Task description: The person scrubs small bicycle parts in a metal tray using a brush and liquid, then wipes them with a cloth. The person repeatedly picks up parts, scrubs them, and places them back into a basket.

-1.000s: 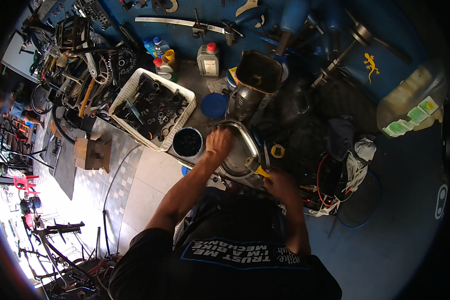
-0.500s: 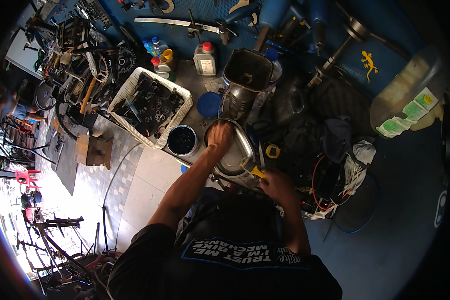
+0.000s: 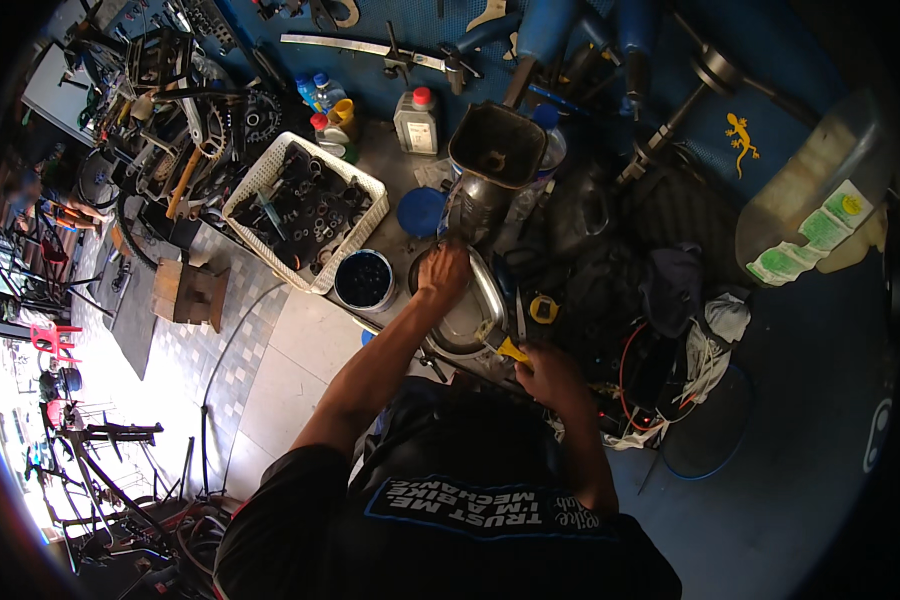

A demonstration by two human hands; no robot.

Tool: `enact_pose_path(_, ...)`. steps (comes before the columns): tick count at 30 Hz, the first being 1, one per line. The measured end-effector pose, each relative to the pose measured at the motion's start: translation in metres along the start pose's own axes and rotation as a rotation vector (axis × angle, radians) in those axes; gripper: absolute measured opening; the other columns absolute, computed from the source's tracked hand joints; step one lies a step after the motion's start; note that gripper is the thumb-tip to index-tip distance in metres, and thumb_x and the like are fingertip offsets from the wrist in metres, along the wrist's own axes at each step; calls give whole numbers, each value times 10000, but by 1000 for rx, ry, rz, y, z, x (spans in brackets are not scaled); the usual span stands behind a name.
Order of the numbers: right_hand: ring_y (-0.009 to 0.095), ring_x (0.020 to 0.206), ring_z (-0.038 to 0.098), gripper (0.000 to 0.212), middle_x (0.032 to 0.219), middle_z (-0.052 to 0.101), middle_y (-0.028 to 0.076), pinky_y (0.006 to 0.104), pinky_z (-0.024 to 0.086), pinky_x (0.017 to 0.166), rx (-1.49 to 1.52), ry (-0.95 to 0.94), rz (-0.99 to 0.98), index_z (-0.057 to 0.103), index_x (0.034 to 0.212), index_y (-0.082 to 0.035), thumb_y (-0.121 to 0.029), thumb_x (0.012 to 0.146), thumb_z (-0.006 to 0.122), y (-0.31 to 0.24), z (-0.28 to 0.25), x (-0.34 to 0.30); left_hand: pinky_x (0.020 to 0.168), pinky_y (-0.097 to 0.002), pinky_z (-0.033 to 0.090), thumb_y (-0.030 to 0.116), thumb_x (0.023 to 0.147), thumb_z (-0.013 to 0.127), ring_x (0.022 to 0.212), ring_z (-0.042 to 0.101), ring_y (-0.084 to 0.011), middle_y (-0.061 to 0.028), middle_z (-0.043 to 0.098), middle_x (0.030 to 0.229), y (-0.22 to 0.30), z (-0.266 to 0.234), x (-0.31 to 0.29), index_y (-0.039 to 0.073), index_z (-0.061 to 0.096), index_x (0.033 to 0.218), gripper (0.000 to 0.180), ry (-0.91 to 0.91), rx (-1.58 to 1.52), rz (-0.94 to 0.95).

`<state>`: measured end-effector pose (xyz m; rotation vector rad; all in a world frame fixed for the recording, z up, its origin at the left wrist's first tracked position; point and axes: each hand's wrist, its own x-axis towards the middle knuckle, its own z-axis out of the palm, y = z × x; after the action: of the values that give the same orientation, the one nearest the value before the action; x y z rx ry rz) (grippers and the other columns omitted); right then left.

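Note:
A shiny oval metal pan (image 3: 496, 296) lies at the front edge of the cluttered bench. Over its left part is my left hand (image 3: 444, 270), fingers curled and pressed together near the far rim; whatever they hold is hidden. My right hand (image 3: 548, 374), at the pan's near right side, is closed around the yellow handle of a small brush (image 3: 512, 349). The brush's pale tip rests at or just over the pan's near right rim. Beside the pan stands a round tub of dark contents (image 3: 364, 280).
A white basket (image 3: 378, 208) of small dark parts sits left. Behind the pan are a blue lid (image 3: 423, 211), a grey bottle (image 3: 416, 122) and a dark square-mouthed metal container (image 3: 497, 148). Right are scissors (image 3: 520, 315), a yellow tape measure (image 3: 543, 309), dark cloths and cables (image 3: 632, 365).
My right hand and the brush have shifted slightly left. My left hand stays over the pan with only a small change in its fingers. The whole view has moved a little.

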<state>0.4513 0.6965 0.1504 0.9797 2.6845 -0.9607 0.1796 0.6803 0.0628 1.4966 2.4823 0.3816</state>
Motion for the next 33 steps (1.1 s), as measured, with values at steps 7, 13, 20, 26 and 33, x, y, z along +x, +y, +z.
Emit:
enact_pose_path(7, 378, 1101, 690, 412, 1225, 701, 212, 434, 542, 975, 101, 40, -2, 673, 1256, -6, -232, 911, 696, 11, 13, 1, 802, -508, 578, 190, 989, 560, 929, 687, -416, -241, 668, 933, -19, -92, -27, 10, 543, 1064, 196, 263, -7, 121)
enact_pose_path(13, 386, 1141, 665, 408, 1242, 685, 230, 449, 526, 996, 59, 32, -11, 664, 1241, 25, -217, 913, 686, 3, 6, 1, 689, -510, 536, 156, 907, 710, 787, 683, -426, -228, 684, 864, -155, -165, -18, 8, 655, 1011, 189, 293, -26, 131)
enact_pose_path(20, 398, 1047, 694, 403, 1148, 716, 231, 460, 553, 910, -3, 33, 42, 682, 1240, -7, -241, 913, 695, -5, 6, 9, 893, -488, 579, 132, 896, 628, 1054, 709, -409, -239, 733, 1081, -247, -148, -13, 26, 768, 1020, 215, -195, 255, -343)
enact_pose_path(26, 400, 1022, 701, 404, 1121, 721, 233, 463, 559, 894, -43, -9, 48, 686, 1241, -11, -251, 916, 690, -17, 3, 16, 869, -497, 579, 209, 912, 657, 1015, 719, -401, -236, 738, 1048, -286, -145, -9, 51, 776, 997, 214, -102, 286, -343)
enact_pose_path(33, 381, 1045, 697, 406, 1153, 719, 208, 462, 554, 911, -24, 75, 28, 678, 1248, -21, -265, 925, 664, -9, 11, 10, 779, -482, 570, 198, 903, 690, 860, 734, -391, -236, 739, 952, -119, -219, -25, 45, 773, 1005, 202, 182, -97, -81)
